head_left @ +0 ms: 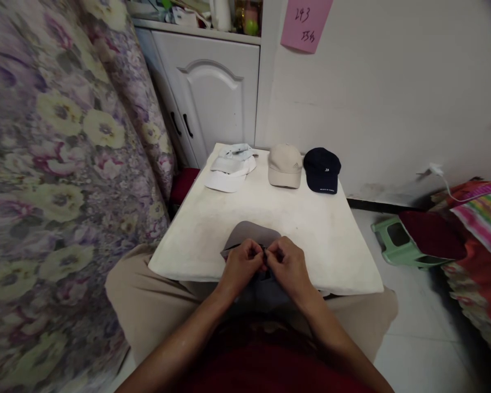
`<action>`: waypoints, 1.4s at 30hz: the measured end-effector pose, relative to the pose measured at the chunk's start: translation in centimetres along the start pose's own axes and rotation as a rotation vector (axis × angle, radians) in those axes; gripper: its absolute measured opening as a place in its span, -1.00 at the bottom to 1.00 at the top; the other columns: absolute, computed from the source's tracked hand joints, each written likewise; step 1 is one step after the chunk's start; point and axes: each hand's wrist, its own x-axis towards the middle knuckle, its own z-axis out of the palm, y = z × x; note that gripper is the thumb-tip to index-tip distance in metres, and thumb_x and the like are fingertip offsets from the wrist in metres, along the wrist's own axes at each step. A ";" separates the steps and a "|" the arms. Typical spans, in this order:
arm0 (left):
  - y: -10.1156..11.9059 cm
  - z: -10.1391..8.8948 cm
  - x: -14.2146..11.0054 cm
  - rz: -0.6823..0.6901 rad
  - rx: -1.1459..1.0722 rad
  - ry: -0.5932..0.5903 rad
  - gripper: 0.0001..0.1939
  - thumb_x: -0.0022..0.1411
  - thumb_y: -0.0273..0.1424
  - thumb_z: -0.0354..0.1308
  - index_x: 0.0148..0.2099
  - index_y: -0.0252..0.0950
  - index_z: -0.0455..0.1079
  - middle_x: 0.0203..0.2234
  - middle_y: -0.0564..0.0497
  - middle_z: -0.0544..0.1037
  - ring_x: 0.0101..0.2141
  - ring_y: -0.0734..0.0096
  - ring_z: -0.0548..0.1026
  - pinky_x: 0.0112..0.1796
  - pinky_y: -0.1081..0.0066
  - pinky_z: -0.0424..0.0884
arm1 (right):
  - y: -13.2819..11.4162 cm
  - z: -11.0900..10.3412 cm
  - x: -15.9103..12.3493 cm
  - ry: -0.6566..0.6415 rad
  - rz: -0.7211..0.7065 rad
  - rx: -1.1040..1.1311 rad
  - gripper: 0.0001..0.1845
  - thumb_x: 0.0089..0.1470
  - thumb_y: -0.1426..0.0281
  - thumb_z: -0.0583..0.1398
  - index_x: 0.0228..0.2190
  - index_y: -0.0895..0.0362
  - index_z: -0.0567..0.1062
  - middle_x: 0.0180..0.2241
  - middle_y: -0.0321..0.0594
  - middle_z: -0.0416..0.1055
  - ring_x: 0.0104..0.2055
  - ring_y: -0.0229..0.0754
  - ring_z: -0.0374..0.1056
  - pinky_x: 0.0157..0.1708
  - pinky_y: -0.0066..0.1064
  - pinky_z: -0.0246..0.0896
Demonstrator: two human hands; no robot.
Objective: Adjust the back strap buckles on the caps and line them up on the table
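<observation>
Over at the near edge of the bench (311,229), the left hand (244,261) and right hand (287,263) are pinching nearly closed on the grey cap (251,232)'s dark strap, and fingertips working close together are best for keeping it from twisting

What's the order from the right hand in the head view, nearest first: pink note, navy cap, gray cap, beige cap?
From the right hand:
1. Gray cap: at the fingers, near edge of the table.
2. Beige cap and navy cap: far side of the table, too close to call.
3. Pink note: up on the wall.
</observation>
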 end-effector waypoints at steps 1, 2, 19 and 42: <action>0.0 0.0 0.0 -0.005 0.002 0.000 -0.91 0.09 -0.37 0.13 -0.40 -0.24 0.28 -0.63 0.11 0.50 -0.57 0.40 0.50 -0.51 0.46 0.35 | 0.0 0.0 0.0 -0.016 0.014 0.009 -0.86 -0.02 0.53 0.14 -0.55 0.09 0.37 -0.53 -0.32 0.30 -0.49 -0.24 0.25 -0.49 -0.42 0.13; 0.0 -0.1 0.0 -0.012 0.007 0.002 -0.91 0.09 -0.36 0.14 -0.41 -0.24 0.28 -0.64 0.12 0.50 -0.57 0.39 0.50 -0.52 0.46 0.34 | 0.0 -0.1 -0.1 -0.032 0.030 0.023 -0.87 0.00 0.52 0.14 -0.54 0.10 0.38 -0.54 -0.32 0.31 -0.49 -0.23 0.26 -0.49 -0.41 0.14; 1.4 -0.1 -0.9 0.195 0.386 0.140 -0.94 0.08 -0.43 0.10 -0.44 -0.24 0.30 -0.62 0.13 0.39 -0.56 0.43 0.32 -0.48 0.45 0.14 | 0.6 0.5 0.0 -0.137 0.202 0.275 -0.91 0.04 0.41 0.18 -0.49 0.10 0.38 -0.29 -0.19 0.50 -0.42 -0.20 0.41 -0.48 -0.39 0.33; 0.6 -0.4 -0.7 0.135 0.247 0.111 -0.92 0.13 -0.38 0.11 -0.40 -0.24 0.30 -0.58 0.12 0.43 -0.52 0.42 0.39 -0.49 0.48 0.25 | 0.6 0.3 0.5 -0.165 0.235 0.266 -0.96 0.01 0.42 0.16 -0.47 0.11 0.39 -0.54 -0.28 0.45 -0.51 -0.18 0.41 -0.49 -0.38 0.32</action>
